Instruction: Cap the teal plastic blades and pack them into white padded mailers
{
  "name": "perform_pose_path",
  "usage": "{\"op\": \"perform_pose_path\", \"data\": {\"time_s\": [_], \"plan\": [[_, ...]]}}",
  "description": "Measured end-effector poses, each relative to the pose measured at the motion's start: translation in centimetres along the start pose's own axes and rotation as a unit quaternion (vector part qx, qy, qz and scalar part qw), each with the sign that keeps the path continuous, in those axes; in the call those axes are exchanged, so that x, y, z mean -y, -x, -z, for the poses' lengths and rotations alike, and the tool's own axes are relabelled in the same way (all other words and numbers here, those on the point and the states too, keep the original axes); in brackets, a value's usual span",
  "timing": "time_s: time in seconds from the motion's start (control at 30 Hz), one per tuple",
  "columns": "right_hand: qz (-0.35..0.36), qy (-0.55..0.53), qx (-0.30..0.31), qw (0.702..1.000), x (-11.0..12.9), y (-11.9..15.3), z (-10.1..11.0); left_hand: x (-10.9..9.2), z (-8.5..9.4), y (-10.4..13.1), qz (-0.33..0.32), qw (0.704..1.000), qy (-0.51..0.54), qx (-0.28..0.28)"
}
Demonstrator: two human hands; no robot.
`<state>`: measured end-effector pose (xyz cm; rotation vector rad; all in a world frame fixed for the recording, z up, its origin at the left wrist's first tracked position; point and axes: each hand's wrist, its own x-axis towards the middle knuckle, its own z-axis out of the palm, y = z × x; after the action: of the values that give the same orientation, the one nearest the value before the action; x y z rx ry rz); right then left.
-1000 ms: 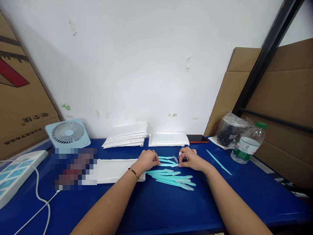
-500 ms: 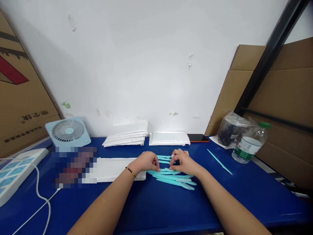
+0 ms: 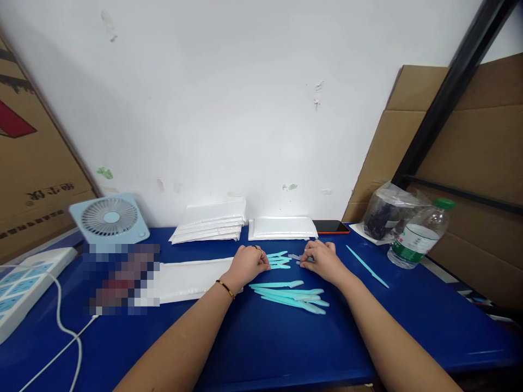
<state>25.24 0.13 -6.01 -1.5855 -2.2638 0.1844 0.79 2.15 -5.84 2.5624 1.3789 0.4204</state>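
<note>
Several turquoise razor-like sticks point(image 3: 302, 298) lie fanned on the blue table. Just behind them is a smaller group of turquoise sticks point(image 3: 280, 261), whose left ends are pinched between the thumb and fingers of my left hand point(image 3: 249, 265). My right hand point(image 3: 323, 261) is closed at the right of that group, its fingertips on small translucent pieces point(image 3: 295, 256) that look like caps. One single turquoise stick point(image 3: 368, 267) rests apart on the right. A white padded envelope point(image 3: 192, 280) lies flat beside and partly behind my left wrist.
Against the wall are a stack of white envelopes point(image 3: 210, 220), a smaller stack point(image 3: 281, 227) and a phone point(image 3: 332, 227). On the right stand a bagged dark item point(image 3: 382, 218) and a water bottle point(image 3: 419, 239). A fan point(image 3: 111, 219), power strip point(image 3: 35, 286) and cable occupy the left.
Both hands have moved slightly away from the front sticks, toward the rear group. My right hand has shifted right, with translucent pieces now showing at its fingertips. The camera view has shifted slightly.
</note>
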Motion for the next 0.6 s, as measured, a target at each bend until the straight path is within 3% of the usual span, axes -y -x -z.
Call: {"op": "perform_pose_path", "data": {"time_s": [0.13, 0.3, 0.43, 0.6], "plan": [[0.041, -0.047, 0.034, 0.997, 0.6, 0.6, 0.7, -0.2, 0.5, 0.7, -0.017, 1.0, 0.021, 0.004], [0.091, -0.058, 0.105, 0.989, 2.7, 1.0, 0.5, -1.1, 0.5, 1.2, -0.06, 0.993, 0.052, 0.083], [0.086, -0.048, 0.099, 0.99, 2.2, 0.7, 0.2, -1.2, 0.2, 0.8, -0.02, 0.996, 0.02, 0.084], [0.04, -0.009, 0.049, 0.998, 0.1, 0.3, 0.4, -0.2, 0.2, 0.4, -0.013, 0.999, -0.005, 0.038]]}}
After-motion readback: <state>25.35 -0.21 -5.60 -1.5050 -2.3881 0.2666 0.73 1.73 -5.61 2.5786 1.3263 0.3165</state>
